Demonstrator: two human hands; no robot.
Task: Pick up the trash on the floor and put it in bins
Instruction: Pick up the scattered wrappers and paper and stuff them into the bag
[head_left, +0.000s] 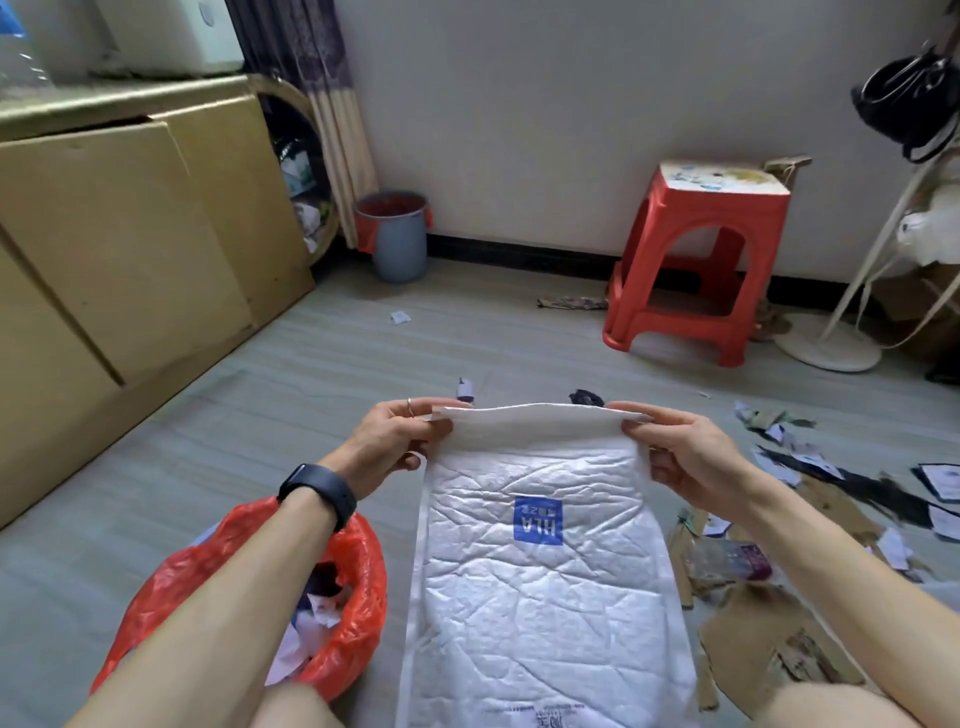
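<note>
A large white padded mailer bag (540, 582) with a blue logo hangs in front of me, folded over at its far edge. My left hand (395, 436) pinches its far left corner and my right hand (675, 452) pinches its far right corner. A bin lined with a red plastic bag (343, 571) sits under my left forearm, with paper scraps inside. Cardboard pieces (769, 639) and torn paper scraps (800, 457) lie on the floor to the right. A small white scrap (399, 317) lies farther off.
A grey bin with a red liner (395, 234) stands by the far wall next to a curtain. A red plastic stool (701, 260) is at the back right, a white stand base (831, 348) beside it. Large cardboard boxes (119, 249) line the left side.
</note>
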